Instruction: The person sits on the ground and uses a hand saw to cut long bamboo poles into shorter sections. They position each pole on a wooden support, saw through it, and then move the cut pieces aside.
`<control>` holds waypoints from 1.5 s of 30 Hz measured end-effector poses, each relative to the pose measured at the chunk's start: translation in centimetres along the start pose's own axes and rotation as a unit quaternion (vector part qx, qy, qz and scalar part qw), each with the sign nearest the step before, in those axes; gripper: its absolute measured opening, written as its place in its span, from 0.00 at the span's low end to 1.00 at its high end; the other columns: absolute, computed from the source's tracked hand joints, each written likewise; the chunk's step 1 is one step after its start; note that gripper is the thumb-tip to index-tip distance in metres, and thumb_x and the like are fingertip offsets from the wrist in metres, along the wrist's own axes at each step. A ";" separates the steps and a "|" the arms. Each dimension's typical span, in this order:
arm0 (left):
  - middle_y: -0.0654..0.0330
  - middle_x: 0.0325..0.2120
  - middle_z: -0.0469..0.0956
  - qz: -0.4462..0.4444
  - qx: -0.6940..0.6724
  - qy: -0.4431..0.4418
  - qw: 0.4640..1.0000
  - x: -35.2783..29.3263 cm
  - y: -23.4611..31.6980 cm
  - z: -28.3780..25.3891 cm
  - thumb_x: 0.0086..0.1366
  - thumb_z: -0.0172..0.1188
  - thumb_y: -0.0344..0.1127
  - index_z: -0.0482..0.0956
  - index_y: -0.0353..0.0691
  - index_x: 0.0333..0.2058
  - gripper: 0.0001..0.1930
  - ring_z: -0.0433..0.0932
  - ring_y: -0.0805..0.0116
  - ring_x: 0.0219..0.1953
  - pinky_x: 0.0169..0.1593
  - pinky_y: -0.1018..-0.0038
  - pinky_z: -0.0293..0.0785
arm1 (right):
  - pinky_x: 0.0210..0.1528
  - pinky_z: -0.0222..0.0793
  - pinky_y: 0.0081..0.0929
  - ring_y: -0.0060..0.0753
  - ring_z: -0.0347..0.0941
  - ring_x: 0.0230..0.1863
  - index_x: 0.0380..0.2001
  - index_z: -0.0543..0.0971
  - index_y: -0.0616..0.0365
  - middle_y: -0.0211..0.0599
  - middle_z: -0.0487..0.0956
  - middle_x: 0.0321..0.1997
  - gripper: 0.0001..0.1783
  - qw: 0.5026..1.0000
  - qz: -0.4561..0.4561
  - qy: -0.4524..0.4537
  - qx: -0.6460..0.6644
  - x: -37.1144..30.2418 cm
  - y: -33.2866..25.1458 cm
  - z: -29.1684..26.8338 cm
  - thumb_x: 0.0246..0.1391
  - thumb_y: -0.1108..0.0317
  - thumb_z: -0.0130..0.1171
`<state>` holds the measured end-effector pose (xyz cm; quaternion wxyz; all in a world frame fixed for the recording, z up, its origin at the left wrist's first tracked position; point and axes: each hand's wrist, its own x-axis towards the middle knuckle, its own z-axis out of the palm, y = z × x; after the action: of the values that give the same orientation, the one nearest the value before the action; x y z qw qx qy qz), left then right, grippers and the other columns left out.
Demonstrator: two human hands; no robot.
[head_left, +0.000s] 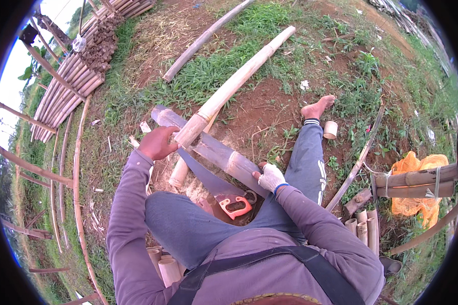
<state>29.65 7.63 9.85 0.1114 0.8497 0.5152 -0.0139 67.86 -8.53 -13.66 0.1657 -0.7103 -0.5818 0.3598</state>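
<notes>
My left hand (158, 143) is closed at the near cut end of a long pale bamboo pole (239, 84), which slants away to the upper right. The pole lies across a thick grey bamboo piece (213, 151). In a white fingerless glove, my right hand (270, 178) curls its fingers at the near end of that grey piece. Between my legs rests a handsaw (234, 206) with an orange handle; neither hand is on the handle. Its blade points up and left, and the tip lies close to my left thumb. A shorter pale bamboo piece (180, 173) shows underneath.
Stacked bamboo poles (68, 96) stand at the far left behind a pole fence. Another pole (203, 43) lies on the grass ahead. A short bamboo cup (330, 129) sits by my bare foot. On the right are cut bamboo tubes (362, 229) and an orange net bag (417, 206).
</notes>
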 end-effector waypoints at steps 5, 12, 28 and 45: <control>0.48 0.56 0.85 -0.014 0.008 -0.093 0.996 8.4 2.2 2.3 0.65 0.73 0.54 0.79 0.50 0.66 0.34 0.83 0.47 0.60 0.63 0.54 0.79 | 0.65 0.77 0.48 0.60 0.83 0.62 0.63 0.82 0.61 0.61 0.86 0.57 0.36 1.000 0.020 -0.021 0.010 0.0 0.2 -1.3 0.63 0.44 0.68; 0.46 0.56 0.86 0.021 0.013 -0.174 0.984 11.0 0.1 8.7 0.65 0.73 0.55 0.79 0.47 0.66 0.34 0.84 0.46 0.60 0.63 0.53 0.79 | 0.63 0.77 0.53 0.63 0.82 0.58 0.58 0.84 0.57 0.58 0.86 0.55 0.31 0.987 -0.028 0.143 -0.067 1.1 0.7 -5.5 0.58 0.48 0.71; 0.44 0.54 0.87 0.047 -0.108 -0.135 0.984 10.2 0.5 9.0 0.64 0.75 0.54 0.81 0.43 0.65 0.34 0.85 0.45 0.58 0.63 0.57 0.79 | 0.72 0.73 0.51 0.57 0.75 0.73 0.72 0.75 0.52 0.58 0.71 0.77 0.38 0.937 0.222 0.139 -0.232 -0.6 6.7 -14.3 0.65 0.45 0.63; 0.46 0.46 0.89 -0.007 -0.120 -0.145 0.982 8.0 -2.7 9.5 0.61 0.74 0.55 0.82 0.44 0.63 0.35 0.87 0.47 0.53 0.59 0.59 0.81 | 0.63 0.78 0.53 0.56 0.81 0.63 0.57 0.85 0.56 0.50 0.82 0.64 0.28 0.929 0.139 0.183 -0.289 0.2 7.9 -12.7 0.61 0.50 0.61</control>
<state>31.91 13.90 -0.95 0.2862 0.8153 0.4975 -0.0762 82.40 -8.16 -10.16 0.0051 -0.8549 -0.5155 0.0589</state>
